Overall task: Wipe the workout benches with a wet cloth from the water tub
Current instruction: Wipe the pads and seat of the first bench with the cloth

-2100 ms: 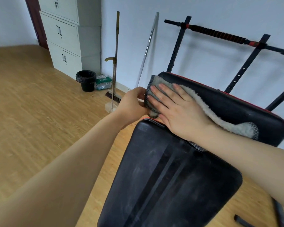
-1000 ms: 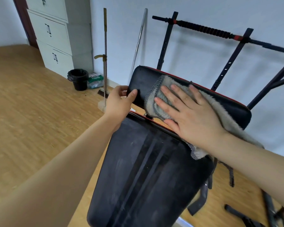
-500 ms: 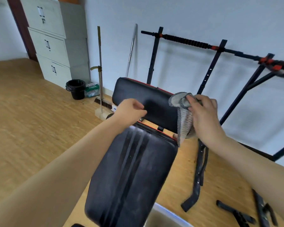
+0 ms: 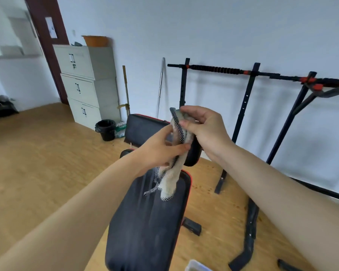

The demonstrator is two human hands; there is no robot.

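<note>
Cloth (image 4: 172,178) lifted off bench (image 4: 145,222); left hand (image 4: 160,151) now grips it too.

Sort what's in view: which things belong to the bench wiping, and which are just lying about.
Job in hand:
cloth, gripped by the left hand and pinched by the right hand
seat pad
backrest pad
container at the bottom edge, probably the tub

Lying about:
black bin
filing cabinets
orange basin
pull-up rack
silver bar
</note>
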